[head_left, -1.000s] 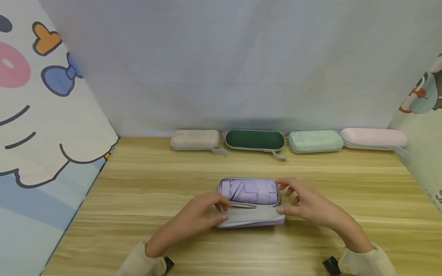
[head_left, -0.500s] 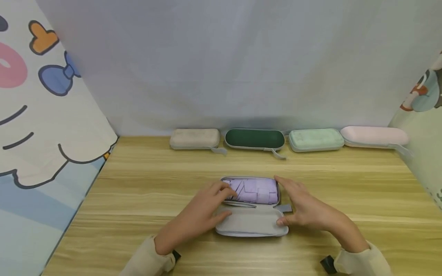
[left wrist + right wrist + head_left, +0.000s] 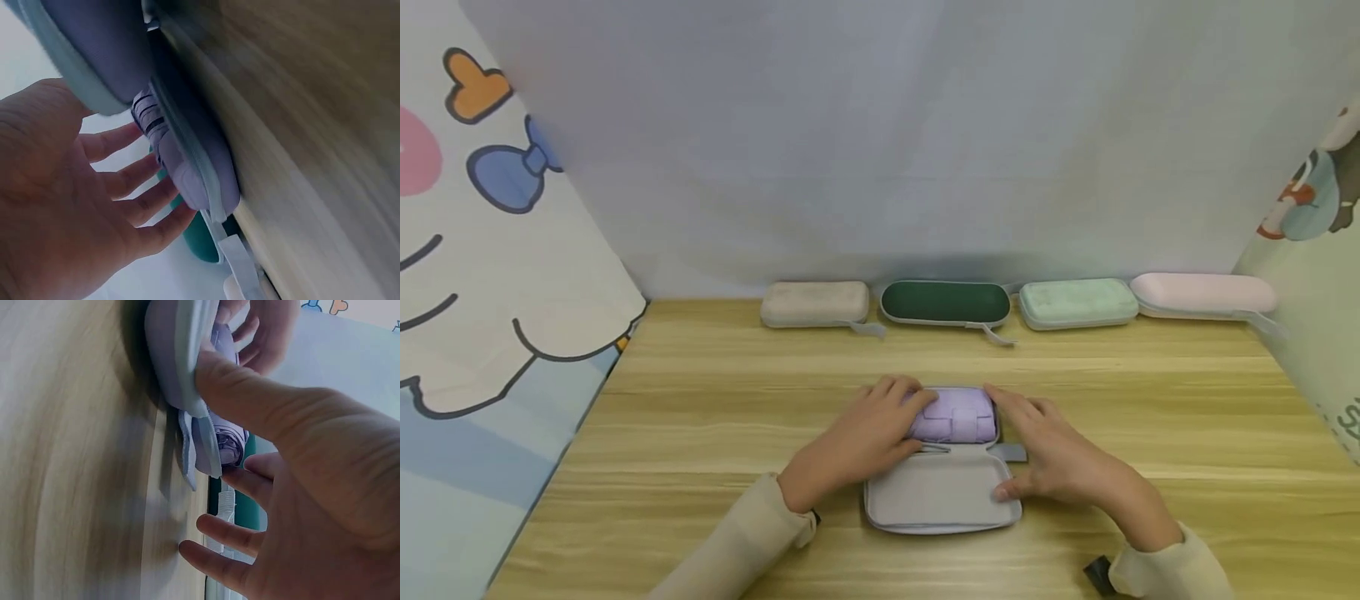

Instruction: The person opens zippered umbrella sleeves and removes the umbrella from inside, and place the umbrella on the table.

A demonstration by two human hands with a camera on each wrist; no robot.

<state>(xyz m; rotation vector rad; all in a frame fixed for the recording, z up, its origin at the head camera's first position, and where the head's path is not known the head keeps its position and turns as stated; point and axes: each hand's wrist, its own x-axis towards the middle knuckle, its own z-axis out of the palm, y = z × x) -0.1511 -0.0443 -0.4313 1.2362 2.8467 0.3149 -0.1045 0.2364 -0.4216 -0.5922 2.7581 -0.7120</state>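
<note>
A purple zip case lies unfolded on the table, its grey-lined lid (image 3: 940,492) flat toward me. In its far half sits a folded purple umbrella (image 3: 958,414) with a strap round it. My left hand (image 3: 857,437) reaches over the umbrella's left end and hides it; in the left wrist view its fairly straight fingers (image 3: 134,187) lie along the umbrella. My right hand (image 3: 1060,454) spans the case's right end: the thumb (image 3: 231,387) rests on the lid, and the index finger touches the far right corner. A grey pull tab (image 3: 1011,452) sticks out between the halves.
Along the back of the table stand a beige case (image 3: 815,304), a dark green case (image 3: 945,303), a mint case (image 3: 1078,303) and a pink case (image 3: 1202,294). A pale cloth (image 3: 880,150) hangs behind them. Printed cartoon panels flank both sides.
The lid has come down from partly raised to flat toward me. My left hand has left the lid's edge and moved up and right over the umbrella. The right hand stays at the right end.
</note>
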